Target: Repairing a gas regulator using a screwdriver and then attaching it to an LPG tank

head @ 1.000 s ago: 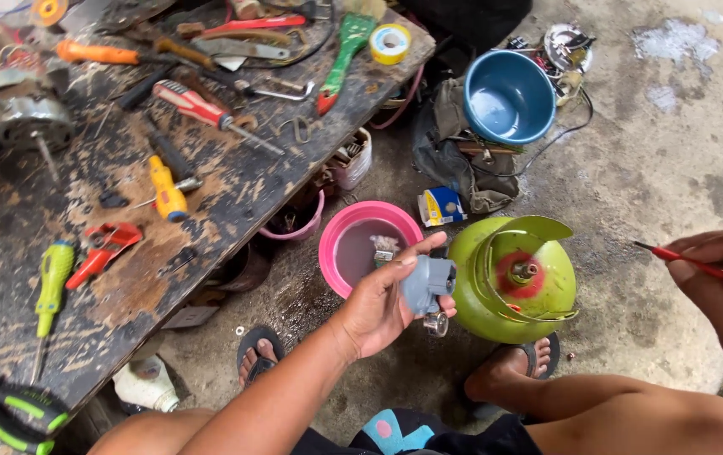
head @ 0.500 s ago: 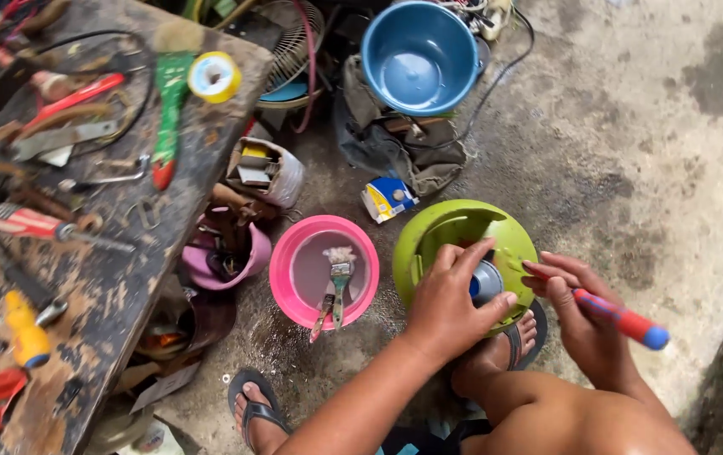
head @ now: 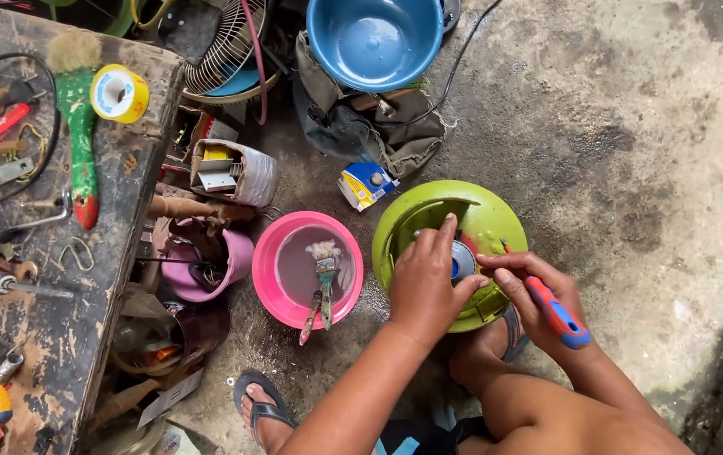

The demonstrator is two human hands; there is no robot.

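A small green gas cylinder (head: 479,215) stands on the concrete floor between my feet. My left hand (head: 425,282) lies on its top and presses a small grey-blue part (head: 463,261) against it. My right hand (head: 538,295) grips a screwdriver with a red and blue handle (head: 557,313), its shaft pointing at the cylinder's top beside the part. The tip is hidden by my fingers.
A pink bowl (head: 270,278) with water and two small brushes sits left of the cylinder. A blue basin (head: 374,38) rests on a grey bag behind it. A worn wooden bench (head: 58,303) at left carries screwdrivers, a green brush and yellow tape. Cups of parts stand beside it.
My view has swung right and closer over the cylinder. My left hand carried the grey part from in front of the bowl onto the cylinder's top. My right hand brought the screwdriver in beside it.
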